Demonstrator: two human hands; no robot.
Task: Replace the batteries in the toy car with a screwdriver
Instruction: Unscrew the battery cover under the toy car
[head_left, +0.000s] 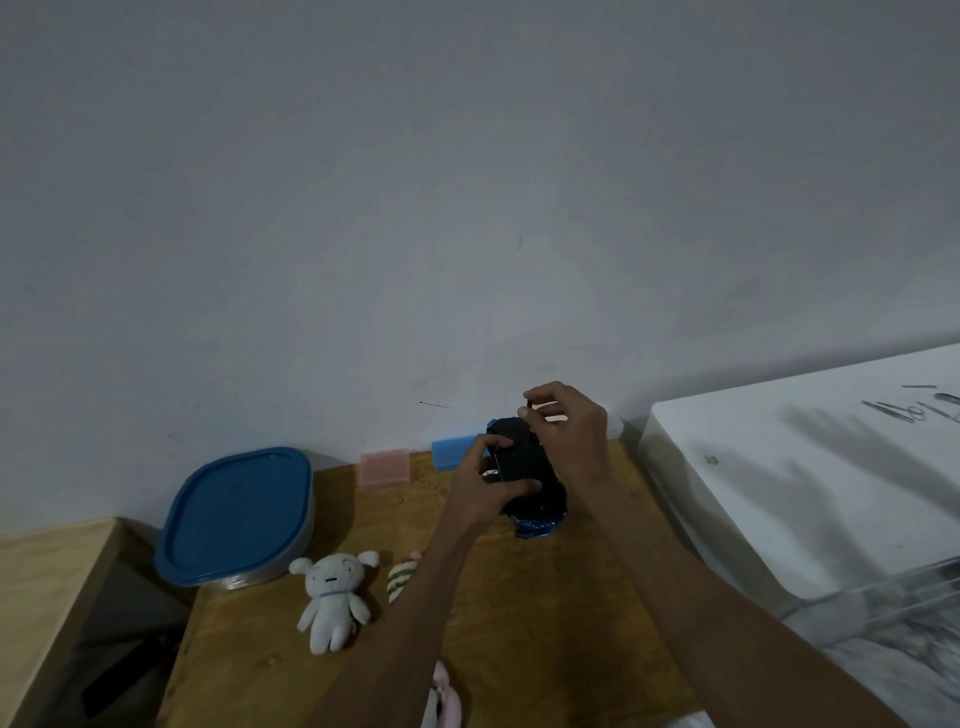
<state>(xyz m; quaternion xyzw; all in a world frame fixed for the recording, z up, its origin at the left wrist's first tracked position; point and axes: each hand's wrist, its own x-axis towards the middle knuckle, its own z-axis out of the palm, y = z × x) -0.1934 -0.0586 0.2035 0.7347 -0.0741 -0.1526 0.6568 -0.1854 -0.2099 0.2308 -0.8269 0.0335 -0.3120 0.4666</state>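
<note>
A dark toy car (524, 467) with blue trim stands on end on the wooden table (519, 613), underside toward me. My left hand (485, 486) grips its left side, thumb and fingers wrapped on the body. My right hand (569, 426) is at the car's top end with fingertips pinched on a thin dark object, possibly a screwdriver (529, 404); the light is too dim to be sure. No batteries show.
A blue-lidded container (234, 514) sits at the table's left. A pink case (385, 466) and a blue box (451, 453) lie by the wall. A white plush toy (335, 595), a striped plush (402, 577) and a pink plush (447, 696) lie near. A white appliance (810, 483) stands right.
</note>
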